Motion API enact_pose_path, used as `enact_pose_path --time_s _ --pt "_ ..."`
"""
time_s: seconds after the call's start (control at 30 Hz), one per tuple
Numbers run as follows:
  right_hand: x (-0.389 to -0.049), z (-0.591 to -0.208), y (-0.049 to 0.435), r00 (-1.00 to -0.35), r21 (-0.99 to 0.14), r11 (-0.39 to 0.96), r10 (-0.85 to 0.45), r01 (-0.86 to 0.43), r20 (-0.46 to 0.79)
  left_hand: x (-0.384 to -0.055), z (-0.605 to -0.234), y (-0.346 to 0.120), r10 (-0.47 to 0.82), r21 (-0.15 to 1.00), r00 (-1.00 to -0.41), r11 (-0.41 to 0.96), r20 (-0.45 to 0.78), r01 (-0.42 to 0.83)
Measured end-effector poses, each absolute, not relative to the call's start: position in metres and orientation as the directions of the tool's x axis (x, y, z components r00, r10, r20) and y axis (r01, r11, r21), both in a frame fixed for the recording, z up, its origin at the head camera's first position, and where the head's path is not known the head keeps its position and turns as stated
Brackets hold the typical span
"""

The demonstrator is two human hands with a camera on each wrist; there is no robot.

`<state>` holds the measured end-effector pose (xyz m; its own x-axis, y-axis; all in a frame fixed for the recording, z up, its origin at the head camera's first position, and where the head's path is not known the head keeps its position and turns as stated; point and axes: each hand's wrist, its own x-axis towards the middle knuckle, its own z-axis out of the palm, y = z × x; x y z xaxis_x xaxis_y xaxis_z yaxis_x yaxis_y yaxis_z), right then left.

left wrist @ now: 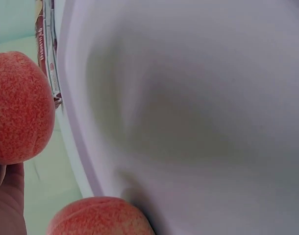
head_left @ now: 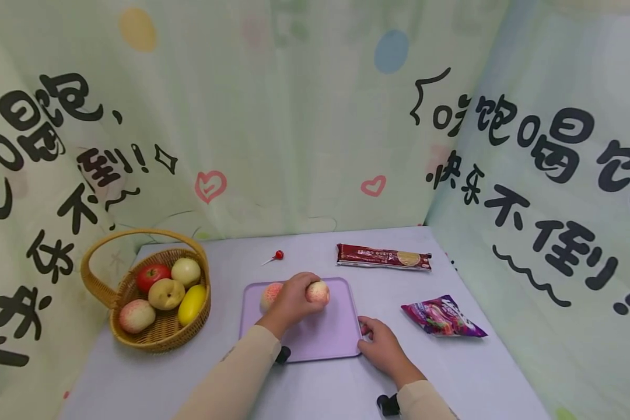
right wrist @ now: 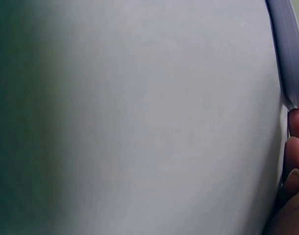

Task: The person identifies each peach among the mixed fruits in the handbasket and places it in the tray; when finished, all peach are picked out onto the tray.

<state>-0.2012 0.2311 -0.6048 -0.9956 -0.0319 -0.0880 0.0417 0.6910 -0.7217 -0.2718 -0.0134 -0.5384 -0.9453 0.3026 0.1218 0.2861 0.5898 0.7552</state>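
Over the lilac tray (head_left: pixel 322 341), my left hand (head_left: pixel 294 300) holds a peach (head_left: pixel 318 293) with its fingers curled round it. Another peach (head_left: pixel 269 296) lies on the tray's left part, partly hidden by that hand. In the left wrist view the held peach (left wrist: pixel 19 107) is raised above the tray surface, and the second peach (left wrist: pixel 100 219) shows at the bottom. My right hand (head_left: pixel 383 344) grips the tray's right edge near the front corner. Its curled fingers (right wrist: pixel 295 152) appear at the tray rim (right wrist: pixel 289 54) in the right wrist view.
At the left stands a wicker basket (head_left: pixel 160 345) with a tall handle, holding several fruits and a potato (head_left: pixel 166 294). Behind the tray are a red lollipop (head_left: pixel 278 255) and a long red biscuit packet (head_left: pixel 383 257). A purple snack bag (head_left: pixel 443 318) lies to the right. Printed curtains surround the table.
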Motion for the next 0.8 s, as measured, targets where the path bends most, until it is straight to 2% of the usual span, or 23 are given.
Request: enact_pose_path --time_s 0.8 --pt "-0.203 -0.602 0.232 -0.994 -0.721 0.691 -0.038 0.047 -0.101 -0.284 -0.556 0.000 0.316 0.771 -0.948 0.598 0.026 0.220"
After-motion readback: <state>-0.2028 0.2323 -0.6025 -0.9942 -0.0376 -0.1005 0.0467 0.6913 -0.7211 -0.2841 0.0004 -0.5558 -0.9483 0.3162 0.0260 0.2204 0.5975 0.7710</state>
